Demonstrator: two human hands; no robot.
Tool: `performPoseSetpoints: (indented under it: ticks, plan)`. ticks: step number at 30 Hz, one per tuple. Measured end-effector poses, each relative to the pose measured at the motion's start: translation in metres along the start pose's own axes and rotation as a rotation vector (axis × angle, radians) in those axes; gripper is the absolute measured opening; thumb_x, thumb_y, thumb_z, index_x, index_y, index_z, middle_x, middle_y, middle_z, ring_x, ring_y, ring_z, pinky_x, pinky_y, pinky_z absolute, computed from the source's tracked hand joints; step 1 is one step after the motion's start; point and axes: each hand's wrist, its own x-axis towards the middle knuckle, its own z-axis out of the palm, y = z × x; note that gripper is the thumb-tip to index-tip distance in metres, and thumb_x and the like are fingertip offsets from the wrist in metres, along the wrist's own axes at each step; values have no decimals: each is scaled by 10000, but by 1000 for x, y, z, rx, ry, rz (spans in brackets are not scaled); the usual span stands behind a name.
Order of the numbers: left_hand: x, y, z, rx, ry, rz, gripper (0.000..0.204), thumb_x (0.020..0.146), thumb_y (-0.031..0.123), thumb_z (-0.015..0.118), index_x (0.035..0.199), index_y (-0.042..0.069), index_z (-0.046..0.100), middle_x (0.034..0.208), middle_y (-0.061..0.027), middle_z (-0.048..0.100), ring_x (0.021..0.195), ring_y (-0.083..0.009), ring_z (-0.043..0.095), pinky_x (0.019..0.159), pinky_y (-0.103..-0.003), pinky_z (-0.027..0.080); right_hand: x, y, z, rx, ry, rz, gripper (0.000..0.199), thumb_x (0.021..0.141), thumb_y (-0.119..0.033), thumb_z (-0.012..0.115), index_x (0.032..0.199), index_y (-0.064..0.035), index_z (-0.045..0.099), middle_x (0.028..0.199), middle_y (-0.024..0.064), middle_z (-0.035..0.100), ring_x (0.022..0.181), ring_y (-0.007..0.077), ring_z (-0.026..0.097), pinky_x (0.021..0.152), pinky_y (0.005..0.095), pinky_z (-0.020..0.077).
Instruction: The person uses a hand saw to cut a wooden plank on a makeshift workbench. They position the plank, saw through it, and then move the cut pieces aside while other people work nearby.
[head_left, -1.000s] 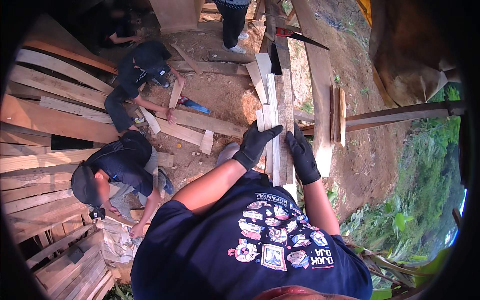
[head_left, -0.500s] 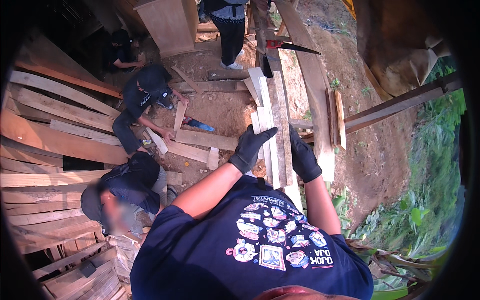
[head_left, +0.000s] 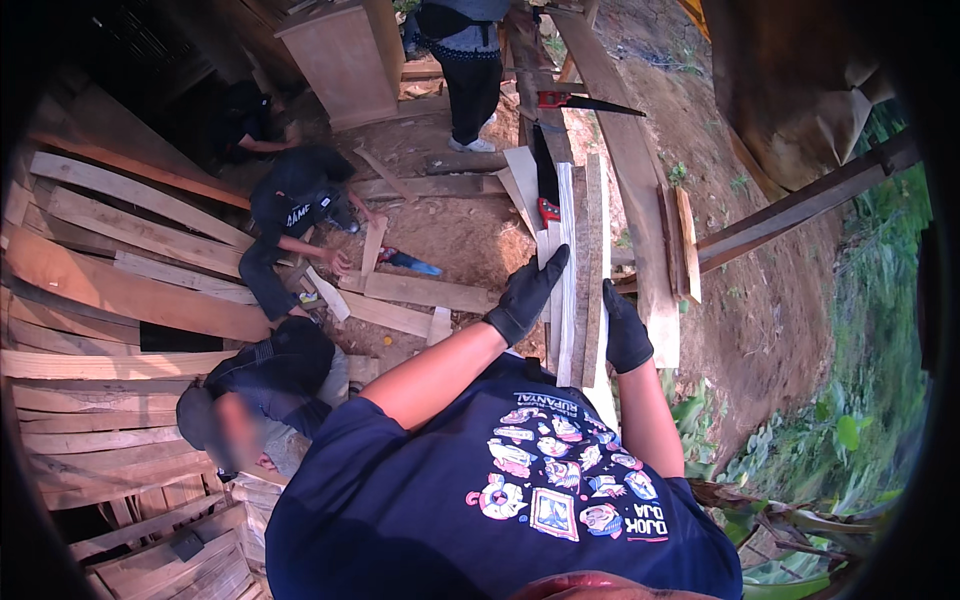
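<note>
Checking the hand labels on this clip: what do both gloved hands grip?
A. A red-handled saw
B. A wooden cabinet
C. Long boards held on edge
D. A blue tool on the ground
C: the left hand and right hand each clasp a side of the long boards, while the saw lies farther off, untouched.

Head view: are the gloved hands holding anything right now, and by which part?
Yes. Both hold the stack of long boards at its near end: the left hand lies against the stack's left side, the right hand grips its right side.
</note>
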Motion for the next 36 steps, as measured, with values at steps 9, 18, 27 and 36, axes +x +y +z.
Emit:
performPoseSetpoints:
  ticks: [9, 18, 27, 36]
  plan:
    - [-13, 17, 8, 487, 34, 294, 613, 1092, 541, 493, 1409, 36, 636, 1296, -206, 734, 1255, -361, 675, 1065, -431, 502, -15, -26, 13, 372, -14, 159, 560, 1017, -424, 649, 1404, -20, 620, 1202, 134, 745, 1037, 269, 739, 946, 417, 599]
    - [-35, 35, -1, 423, 42, 156, 743, 1034, 604, 570, 1505, 32, 510, 1351, -227, 697, 1267, -385, 663, 1081, -444, 488, 11, -18, 12, 175, 91, 194, 561, 1018, -351, 664, 1477, -47, 555, 1282, 110, 706, 1084, 274, 716, 987, 425, 570]
    - [-41, 10, -22, -292, 123, 148, 743, 945, 420, 821, 1501, 31, 519, 1386, -131, 668, 1285, -226, 631, 1075, -378, 526, 20, -64, 122, -836, -393, -231, 888, 893, -186, 800, 1657, -74, 363, 1543, 146, 580, 1364, 245, 586, 1125, 371, 453]
    - [-73, 9, -55, -630, 312, 264, 766, 945, 438, 806, 1529, 37, 512, 1400, -111, 660, 1275, -204, 633, 1095, -375, 495, 27, -68, 177, -1210, -564, -309, 852, 967, -239, 743, 1668, -43, 300, 1579, 197, 522, 1393, 293, 561, 1136, 421, 457]
